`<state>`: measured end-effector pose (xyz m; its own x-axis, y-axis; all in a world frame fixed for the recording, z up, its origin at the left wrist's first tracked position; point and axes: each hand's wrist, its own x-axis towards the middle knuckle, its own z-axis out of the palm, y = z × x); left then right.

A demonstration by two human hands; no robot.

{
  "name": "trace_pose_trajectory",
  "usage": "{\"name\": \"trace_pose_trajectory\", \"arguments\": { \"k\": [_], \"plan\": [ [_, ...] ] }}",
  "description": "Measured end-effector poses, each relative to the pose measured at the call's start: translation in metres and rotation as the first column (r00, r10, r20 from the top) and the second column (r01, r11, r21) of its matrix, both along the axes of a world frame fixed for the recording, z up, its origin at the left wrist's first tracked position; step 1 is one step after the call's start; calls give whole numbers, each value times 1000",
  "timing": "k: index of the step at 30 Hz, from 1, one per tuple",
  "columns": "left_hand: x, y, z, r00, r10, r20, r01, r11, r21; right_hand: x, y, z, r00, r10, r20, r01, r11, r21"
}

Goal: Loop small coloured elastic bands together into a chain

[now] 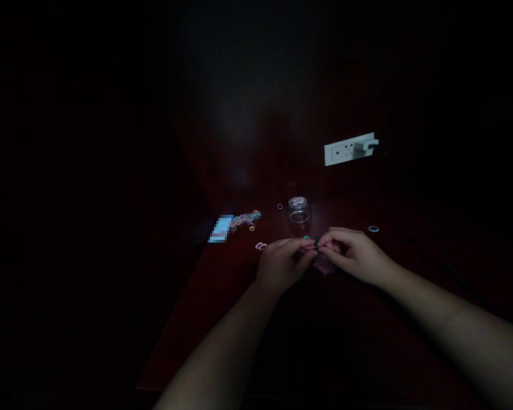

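My left hand (282, 263) and my right hand (354, 253) meet above the dark red table, with thumb and fingers pinched together. A thin, light strand shows between their fingertips; its kind is too small and dim to make out. Just under my right fingers lies a pinkish-purple bundle (325, 266), partly covered by the hand. A green hair tie (306, 238) peeks out behind my left fingertips. Two pink hair ties (260, 246) rest beside the left hand. Behind both hands stands a clear lidded jar (299, 214).
A pile of multicoloured hair ties (245, 218) lies at the left, touching or near a lit, pixelated phone-like screen (221, 229). One blue hair tie (373, 229) sits at the right. A white wall socket (342, 151) holds a plug. Surroundings are very dark.
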<state>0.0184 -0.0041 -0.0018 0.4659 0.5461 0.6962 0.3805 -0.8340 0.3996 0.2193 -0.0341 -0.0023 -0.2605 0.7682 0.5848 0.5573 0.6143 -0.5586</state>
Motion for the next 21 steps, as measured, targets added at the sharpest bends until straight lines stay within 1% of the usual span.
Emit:
{"name": "trace_pose_trajectory", "arguments": {
  "k": [6, 10, 17, 21],
  "plan": [
    [-3, 2, -1, 1000, -3, -15, 3, 1000, -4, 1, 0, 0, 999, 11, -31, -11, 1000, -10],
    [-3, 1, -1, 1000, -13, -21, 13, 999, -33, 0, 0, 1, 999, 11, -38, -10, 1000, 3],
    [0, -3, -1, 997, -64, -37, 62, 995, -73, -2, -2, 3, 1000, 6, -21, -6, 1000, 4],
    [0, -2, -1, 999, -26, -45, 24, 998, -53, -1, -2, 2, 1000, 6, -4, -6, 1000, 11]
  ]
}}
